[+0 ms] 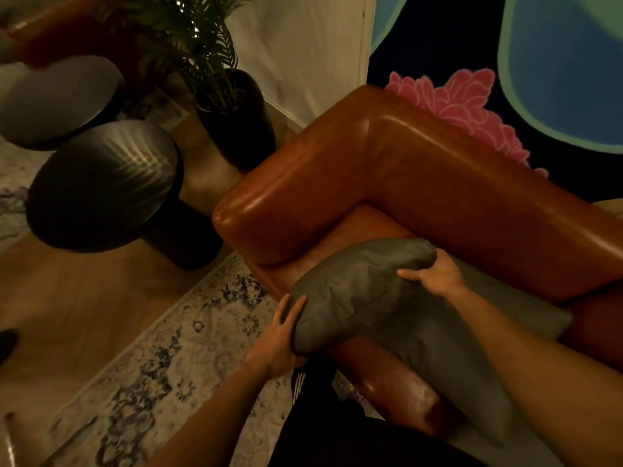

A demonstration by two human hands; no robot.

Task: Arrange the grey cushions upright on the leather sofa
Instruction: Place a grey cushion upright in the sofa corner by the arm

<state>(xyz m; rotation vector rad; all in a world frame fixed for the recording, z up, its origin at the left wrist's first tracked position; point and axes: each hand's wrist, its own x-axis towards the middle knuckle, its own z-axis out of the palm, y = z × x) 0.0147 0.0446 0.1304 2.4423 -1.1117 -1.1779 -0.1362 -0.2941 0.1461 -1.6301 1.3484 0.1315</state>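
Between both hands — left hand, right hand — gripped grey cushion over leather sofa.

1. The cushion lies on the seat of the sofa, in the corner where armrest meets backrest
2. The left hand is at its near-left end, the right hand on its top edge
3. Left of the sofa stand a potted plant and two round tables
4. A rug lies on the floor before the sofa
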